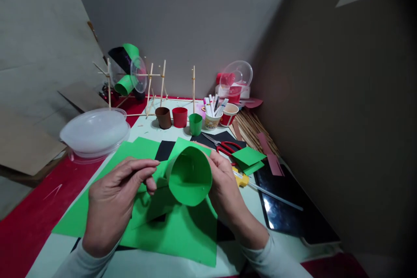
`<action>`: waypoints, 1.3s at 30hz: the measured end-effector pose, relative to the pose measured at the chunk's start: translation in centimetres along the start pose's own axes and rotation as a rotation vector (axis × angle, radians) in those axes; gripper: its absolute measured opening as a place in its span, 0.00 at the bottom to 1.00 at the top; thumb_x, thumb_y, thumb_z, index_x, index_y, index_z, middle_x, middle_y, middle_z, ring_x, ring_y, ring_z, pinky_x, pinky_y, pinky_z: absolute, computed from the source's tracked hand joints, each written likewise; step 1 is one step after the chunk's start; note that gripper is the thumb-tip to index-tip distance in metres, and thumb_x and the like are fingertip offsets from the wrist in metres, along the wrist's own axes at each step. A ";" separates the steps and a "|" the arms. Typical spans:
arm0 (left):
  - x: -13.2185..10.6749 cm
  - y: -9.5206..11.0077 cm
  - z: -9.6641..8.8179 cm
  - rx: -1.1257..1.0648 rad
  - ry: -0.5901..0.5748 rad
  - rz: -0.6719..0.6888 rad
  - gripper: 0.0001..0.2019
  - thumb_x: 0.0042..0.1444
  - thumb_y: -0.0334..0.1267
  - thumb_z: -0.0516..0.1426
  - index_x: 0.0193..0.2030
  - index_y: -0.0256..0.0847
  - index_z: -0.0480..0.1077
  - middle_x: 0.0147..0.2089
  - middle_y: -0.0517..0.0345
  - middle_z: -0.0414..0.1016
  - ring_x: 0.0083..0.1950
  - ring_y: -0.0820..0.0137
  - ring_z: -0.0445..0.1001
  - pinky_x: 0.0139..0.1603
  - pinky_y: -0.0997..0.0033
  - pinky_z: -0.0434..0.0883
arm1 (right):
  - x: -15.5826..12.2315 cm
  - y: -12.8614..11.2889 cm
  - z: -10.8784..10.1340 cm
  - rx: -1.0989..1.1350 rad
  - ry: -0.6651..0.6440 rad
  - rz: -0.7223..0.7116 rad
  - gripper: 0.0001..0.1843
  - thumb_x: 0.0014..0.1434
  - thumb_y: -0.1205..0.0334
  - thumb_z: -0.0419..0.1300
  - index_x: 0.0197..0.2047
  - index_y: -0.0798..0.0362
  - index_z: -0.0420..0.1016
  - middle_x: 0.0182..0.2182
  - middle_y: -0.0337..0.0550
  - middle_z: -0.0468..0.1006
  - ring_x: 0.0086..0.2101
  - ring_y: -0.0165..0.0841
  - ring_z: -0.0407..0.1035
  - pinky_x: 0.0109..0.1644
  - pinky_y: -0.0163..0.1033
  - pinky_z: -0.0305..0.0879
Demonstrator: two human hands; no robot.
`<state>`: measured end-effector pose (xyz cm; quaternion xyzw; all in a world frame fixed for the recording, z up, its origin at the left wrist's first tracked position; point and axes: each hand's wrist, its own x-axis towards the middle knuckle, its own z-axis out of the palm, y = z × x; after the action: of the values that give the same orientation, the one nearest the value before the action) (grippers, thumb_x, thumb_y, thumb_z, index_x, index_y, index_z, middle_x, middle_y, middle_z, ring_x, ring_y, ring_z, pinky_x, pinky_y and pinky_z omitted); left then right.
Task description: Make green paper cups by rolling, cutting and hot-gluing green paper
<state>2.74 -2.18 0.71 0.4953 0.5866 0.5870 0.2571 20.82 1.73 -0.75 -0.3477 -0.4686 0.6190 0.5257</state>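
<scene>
The green paper tube (pixel 191 171) is in the right hand (pixel 226 182), its open end facing the camera and rounded to a slight point at the top. The right fingers grasp it from its right side, the hand running along the outer wall and partly hidden behind it. The left hand (pixel 112 202) is at the tube's other side, fingers curled, with thumb and forefinger tips drawn close together just beside the wall; whether they pinch anything I cannot tell. Beneath both hands, green sheets (pixel 195 239) overlap on the desk (pixel 29 234). Beyond the tube, scissors (pixel 228 147) with red handles lie near a folded green paper (pixel 249 155).
</scene>
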 end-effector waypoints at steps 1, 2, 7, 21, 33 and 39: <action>0.1 -0.2 0.1 -0.006 -0.015 0.001 0.04 0.54 0.39 0.64 0.33 0.49 0.82 0.23 0.65 0.76 0.25 0.71 0.74 0.32 0.72 0.74 | 0.1 0.1 0.1 0.015 -0.007 0.015 0.14 0.63 0.47 0.65 0.43 0.48 0.79 0.28 0.36 0.73 0.29 0.32 0.65 0.34 0.37 0.66; 0.2 -0.4 0.1 -0.012 -0.036 -0.003 0.04 0.55 0.39 0.63 0.33 0.48 0.81 0.21 0.65 0.73 0.23 0.71 0.72 0.30 0.72 0.73 | 0.2 0.2 0.1 0.030 -0.018 0.029 0.14 0.61 0.48 0.66 0.44 0.48 0.79 0.29 0.36 0.75 0.30 0.33 0.67 0.35 0.38 0.68; 0.6 -0.8 0.5 -0.024 -0.112 -0.042 0.05 0.54 0.41 0.63 0.31 0.45 0.78 0.23 0.65 0.73 0.24 0.72 0.74 0.29 0.76 0.72 | 0.8 1.3 0.2 0.061 -0.044 0.074 0.13 0.61 0.48 0.64 0.36 0.49 0.75 0.28 0.37 0.74 0.28 0.33 0.68 0.30 0.38 0.68; 1.2 -0.4 0.5 0.098 -0.064 -0.055 0.08 0.48 0.46 0.64 0.30 0.47 0.84 0.35 0.54 0.84 0.37 0.61 0.79 0.39 0.67 0.75 | -0.4 0.5 0.4 -0.142 0.025 0.049 0.25 0.64 0.46 0.63 0.60 0.50 0.76 0.26 0.31 0.59 0.28 0.29 0.56 0.31 0.35 0.54; 1.3 -1.1 0.2 0.130 -0.137 -0.088 0.07 0.38 0.46 0.70 0.25 0.50 0.81 0.31 0.60 0.84 0.34 0.64 0.80 0.36 0.76 0.76 | 0.8 1.8 0.6 -0.065 -0.008 0.105 0.21 0.60 0.47 0.64 0.50 0.51 0.78 0.24 0.32 0.63 0.27 0.31 0.57 0.30 0.36 0.55; 1.9 -0.6 0.2 0.090 -0.243 -0.176 0.09 0.36 0.47 0.71 0.23 0.48 0.81 0.21 0.60 0.78 0.22 0.65 0.76 0.26 0.75 0.76 | 1.9 2.1 0.0 0.077 0.014 0.120 0.14 0.60 0.51 0.62 0.47 0.48 0.77 0.31 0.37 0.76 0.33 0.34 0.69 0.41 0.39 0.68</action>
<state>2.02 -0.29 0.68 0.5205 0.6181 0.4708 0.3542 19.75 3.62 -2.65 -0.3590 -0.4190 0.6647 0.5037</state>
